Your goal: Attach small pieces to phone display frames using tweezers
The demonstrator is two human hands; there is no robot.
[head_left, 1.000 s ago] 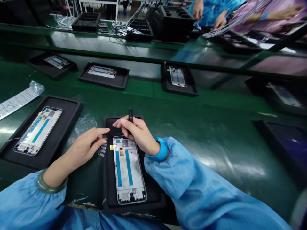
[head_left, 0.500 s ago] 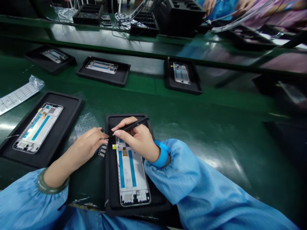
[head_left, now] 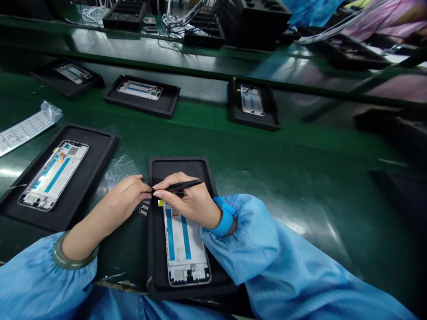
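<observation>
My right hand (head_left: 187,202) holds black tweezers (head_left: 183,186), their tip reaching left to my left hand's fingertips. My left hand (head_left: 125,200) pinches the top of a small strip of silver labels (head_left: 144,207). Just below my right hand, a phone frame with blue strips (head_left: 185,249) lies in a black tray (head_left: 180,171), its upper end hidden by that hand. A small yellow tag (head_left: 160,203) sticks out at the frame's upper left edge.
A second framed phone (head_left: 53,175) lies in a black tray (head_left: 103,142) to my left. Several more trays stand across the green bench (head_left: 300,151). A label sheet (head_left: 28,129) lies far left. Beyond, a co-worker's sleeve (head_left: 312,11) and bundled cables (head_left: 183,22) appear.
My right hand has swung the tweezers from pointing upward to lying nearly level, and their tip has come to my left fingertips. My view has shifted slightly.
</observation>
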